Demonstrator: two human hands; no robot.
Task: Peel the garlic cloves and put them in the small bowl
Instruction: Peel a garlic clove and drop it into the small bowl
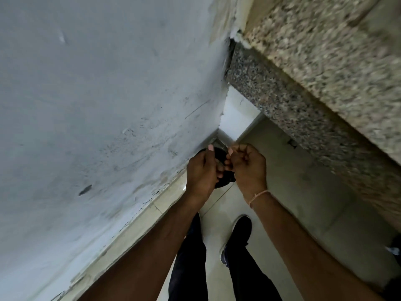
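Observation:
Both my hands meet in front of me, above a dark round bin (pixel 225 181) that stands on the floor in the corner. My left hand (pixel 201 170) has its thumb up and its fingers curled round a small pale-grey scrap (pixel 220 164), probably garlic skin. My right hand (pixel 247 166) is right beside it, fingertips drawn together near the scrap; nothing shows inside it. No bowl and no whole garlic cloves are in view.
A scuffed white wall (pixel 97 105) fills the left side. A speckled granite counter edge (pixel 303 94) runs diagonally across the upper right. Below are pale floor tiles (pixel 293 203), my dark trousers and a black shoe (pixel 240 229).

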